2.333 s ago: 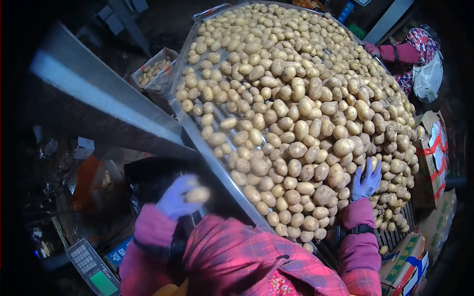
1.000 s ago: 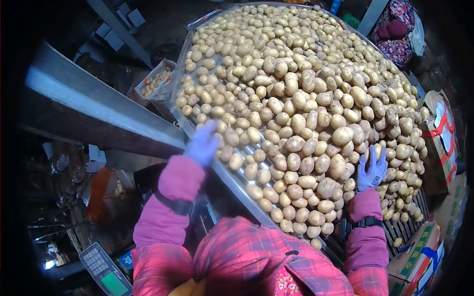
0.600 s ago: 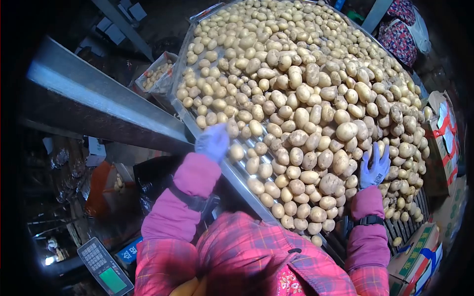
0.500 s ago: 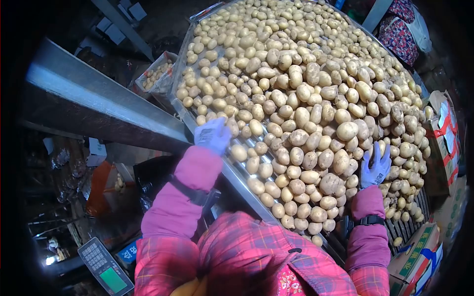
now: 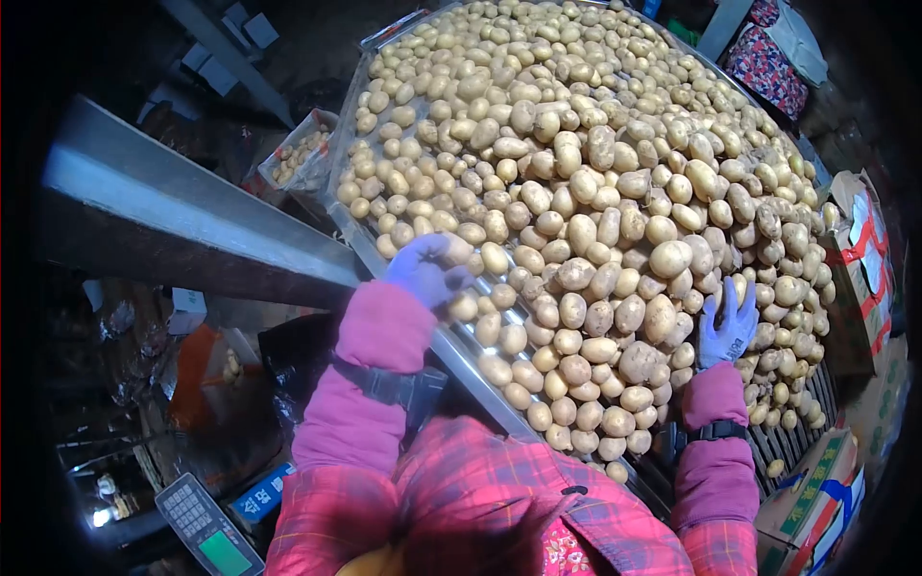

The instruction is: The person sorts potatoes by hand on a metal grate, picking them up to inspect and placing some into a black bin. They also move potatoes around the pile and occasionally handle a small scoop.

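Note:
A big heap of pale potatoes covers a slatted sorting table with a metal rim. My left hand, in a purple glove, is at the table's near left edge with its fingers curled around a potato. Wearing a blue glove, my right hand lies flat with fingers spread on the potatoes at the heap's near right side. Both arms are in pink sleeves, and a dark strap circles each one.
A wide metal beam runs along the left. Beyond it is a small box of little potatoes. A weighing scale sits at lower left. Cardboard boxes stand at the right. Another person's patterned clothing shows at top right.
My left hand dropped a potato at lower left, swung up to the table's left edge and curled around a potato there. The right hand has stayed put on the heap.

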Motion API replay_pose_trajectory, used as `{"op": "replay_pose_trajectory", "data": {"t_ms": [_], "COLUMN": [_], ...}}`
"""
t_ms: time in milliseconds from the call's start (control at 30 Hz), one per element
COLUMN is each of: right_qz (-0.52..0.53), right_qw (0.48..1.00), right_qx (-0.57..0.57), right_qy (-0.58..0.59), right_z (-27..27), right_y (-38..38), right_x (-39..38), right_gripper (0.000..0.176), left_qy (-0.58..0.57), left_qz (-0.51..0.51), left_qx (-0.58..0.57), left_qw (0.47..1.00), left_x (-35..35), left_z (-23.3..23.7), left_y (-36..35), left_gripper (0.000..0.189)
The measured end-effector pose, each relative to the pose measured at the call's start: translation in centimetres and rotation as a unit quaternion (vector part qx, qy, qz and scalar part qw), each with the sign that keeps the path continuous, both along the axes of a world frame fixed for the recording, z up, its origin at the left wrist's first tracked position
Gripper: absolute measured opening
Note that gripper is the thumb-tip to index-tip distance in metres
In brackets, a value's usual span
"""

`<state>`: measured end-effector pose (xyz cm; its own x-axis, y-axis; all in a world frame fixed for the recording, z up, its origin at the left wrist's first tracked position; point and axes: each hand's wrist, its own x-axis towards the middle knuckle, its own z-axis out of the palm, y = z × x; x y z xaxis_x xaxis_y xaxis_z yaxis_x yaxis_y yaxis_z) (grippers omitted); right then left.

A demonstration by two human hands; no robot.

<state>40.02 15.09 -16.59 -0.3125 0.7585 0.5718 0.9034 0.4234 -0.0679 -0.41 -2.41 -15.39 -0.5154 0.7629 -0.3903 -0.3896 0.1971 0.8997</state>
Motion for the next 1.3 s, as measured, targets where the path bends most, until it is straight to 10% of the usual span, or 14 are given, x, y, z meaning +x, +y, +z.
{"op": "replay_pose_trajectory", "data": {"t_ms": [100, 567, 700, 867, 1033, 1233, 1300], "right_qz": [-0.006, 0.009, 0.011, 0.011, 0.006, 0.013, 0.014], "right_qw": [1.000, 1.000, 1.000, 1.000, 1.000, 1.000, 1.000], "right_qx": [-0.008, 0.001, 0.014, 0.014, 0.015, 0.021, 0.023], "right_qy": [-0.015, -0.009, -0.019, -0.023, -0.018, -0.012, -0.014], "right_z": [0.0, 0.1, -0.1, -0.1, 0.0, -0.2, -0.1], "right_y": [-0.1, 0.1, 0.1, 0.2, 0.1, 0.2, 0.3], "right_x": [-0.1, 0.0, 0.0, 0.2, 0.0, 0.1, 0.2], "right_gripper": [0.041, 0.042, 0.042, 0.043, 0.042, 0.041, 0.041], "left_qy": [-0.299, -0.116, -0.227, 0.158, 0.530, 0.512, 0.654], "left_qz": [0.218, 0.111, 0.103, 0.041, -0.109, -0.134, -0.290], "left_qx": [0.073, 0.066, 0.078, -0.107, -0.174, -0.112, -0.158], "left_qw": [0.926, 0.985, 0.965, 0.981, 0.823, 0.841, 0.681], "left_x": [0.9, -0.4, -1.8, -2.8, -2.0, 0.6, 2.5], "left_z": [1.8, -4.7, -0.3, -1.6, -3.7, -1.3, -0.4], "left_y": [-0.1, -1.5, -1.9, -0.3, -0.9, -2.4, -2.5], "left_gripper": [0.042, 0.034, 0.040, 0.037, 0.033, 0.032, 0.035]}}
